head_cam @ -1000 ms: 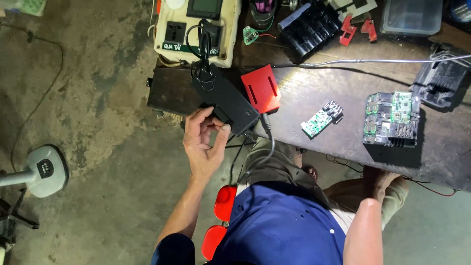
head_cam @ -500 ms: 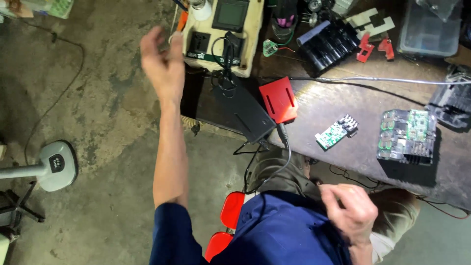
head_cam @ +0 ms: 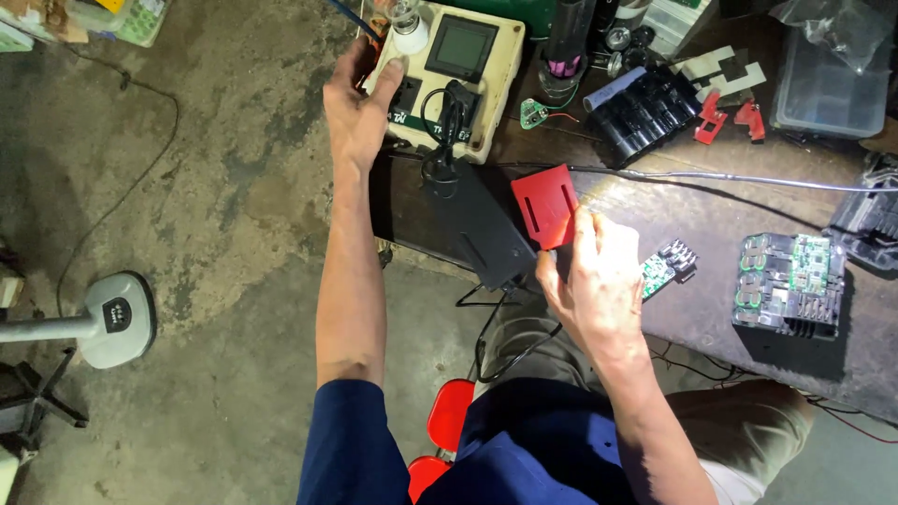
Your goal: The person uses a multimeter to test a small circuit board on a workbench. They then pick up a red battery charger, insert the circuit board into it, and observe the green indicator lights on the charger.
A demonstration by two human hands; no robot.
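Left hand (head_cam: pixel 355 108): I see fingers curled on the left edge of the cream tester box (head_cam: pixel 447 79) | Right hand (head_cam: pixel 599 281): fingers pinch the red plastic cover (head_cam: pixel 545 206) beside the black power adapter (head_cam: pixel 486 229) on the workbench (head_cam: pixel 711 215).

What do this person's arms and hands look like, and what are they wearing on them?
Both hands, the left hand and the right hand, are bare: no gloves, rings or watch show. The forearms are bare too. Dark blue sleeves end near the elbows, part of a blue top.
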